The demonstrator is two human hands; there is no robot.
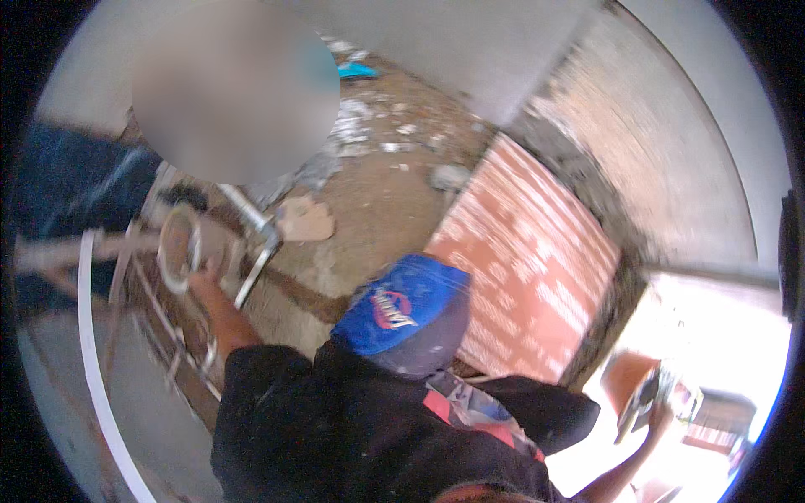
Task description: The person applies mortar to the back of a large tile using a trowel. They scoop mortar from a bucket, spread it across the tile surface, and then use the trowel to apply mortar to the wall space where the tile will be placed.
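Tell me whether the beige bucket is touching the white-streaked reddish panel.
Apart. The head view shows brown ground and a white pipe between the beige bucket and the reddish panel.

The single view looks from the left side of the wearer's head, facing steeply down and forward. It sits close above and behind a person [335,427], whose cap [394,310] comes near the middle. The bucket [196,230] at the left and the red panel [524,260] at the right lie farther off, with the wall [470,50] beyond. The wide fisheye bends straight edges toward a dark round rim.
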